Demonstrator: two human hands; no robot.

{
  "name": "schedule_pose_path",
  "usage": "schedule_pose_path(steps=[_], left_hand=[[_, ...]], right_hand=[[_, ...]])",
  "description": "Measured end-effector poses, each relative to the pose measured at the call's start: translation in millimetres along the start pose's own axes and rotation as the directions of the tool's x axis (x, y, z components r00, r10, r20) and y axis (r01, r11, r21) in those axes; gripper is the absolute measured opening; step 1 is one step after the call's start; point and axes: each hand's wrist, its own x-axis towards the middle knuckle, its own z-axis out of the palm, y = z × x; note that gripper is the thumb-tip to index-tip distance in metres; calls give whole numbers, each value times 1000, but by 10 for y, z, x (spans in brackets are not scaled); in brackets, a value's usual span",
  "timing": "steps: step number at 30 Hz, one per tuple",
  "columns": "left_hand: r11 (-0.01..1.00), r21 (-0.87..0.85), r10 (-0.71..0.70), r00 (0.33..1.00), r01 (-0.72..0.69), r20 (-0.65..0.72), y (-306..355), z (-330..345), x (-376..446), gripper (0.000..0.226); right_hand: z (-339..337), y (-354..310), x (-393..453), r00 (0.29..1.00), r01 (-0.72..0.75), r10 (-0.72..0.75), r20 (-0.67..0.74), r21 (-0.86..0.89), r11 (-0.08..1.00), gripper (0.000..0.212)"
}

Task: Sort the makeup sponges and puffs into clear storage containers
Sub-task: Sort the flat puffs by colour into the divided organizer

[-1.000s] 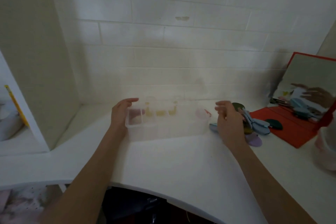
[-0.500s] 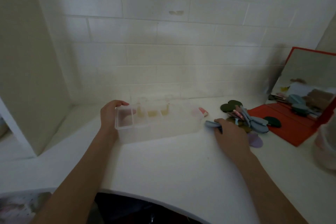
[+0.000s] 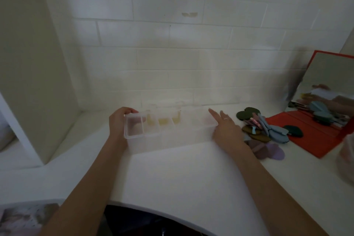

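A long clear storage container (image 3: 168,140) with several compartments sits on the white counter; yellowish pieces (image 3: 162,120) lie in its middle cells. My left hand (image 3: 119,122) grips its left end, fingers curled over the rim. My right hand (image 3: 226,130) rests at the container's right end with fingers straight, holding nothing that I can see. Just right of it lies a pile of makeup puffs (image 3: 268,130) in blue, olive, dark green and lilac.
A red folding mirror (image 3: 314,138) stands open at the right with a dark green puff (image 3: 351,130) on its base. A pale container edge (image 3: 346,161) shows at far right. A white cabinet wall (image 3: 34,63) rises on the left. The counter's curved front edge (image 3: 172,214) is near me.
My right hand left the puff pile and moved left to the container's right end, fingers now spread straight. My left hand kept its grip on the left end.
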Motion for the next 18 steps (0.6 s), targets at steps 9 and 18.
schedule_pose_path(steps=[9, 18], left_hand=[[995, 101, 8, 997, -16, 76, 8, 27, -14, 26], [973, 221, 42, 991, -69, 128, -24, 241, 1, 25]], right_hand=[[85, 39, 154, 979, -4, 2, -205, -10, 1000, 29], [-392, 224, 45, 957, 18, 188, -222, 691, 723, 12]])
